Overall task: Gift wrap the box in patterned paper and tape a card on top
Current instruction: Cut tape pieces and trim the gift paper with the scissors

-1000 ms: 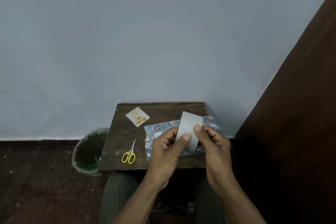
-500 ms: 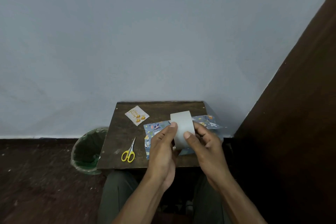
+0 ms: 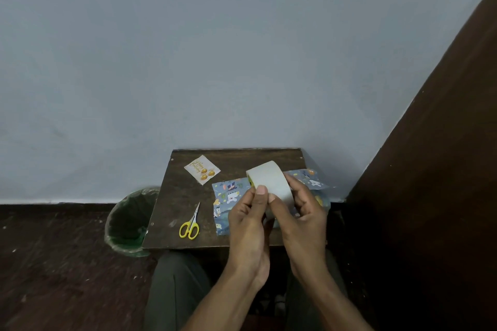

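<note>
Turned a little since a second ago, the tape roll [image 3: 271, 185] hangs over the patterned paper [image 3: 228, 196], left hand [image 3: 248, 219] pinching its face, right hand [image 3: 302, 212] curled round it. Left of the paper lie scissors [image 3: 190, 224] and the card [image 3: 202, 169], untaped. Wrapping looks unfinished; no box is visible.
</note>
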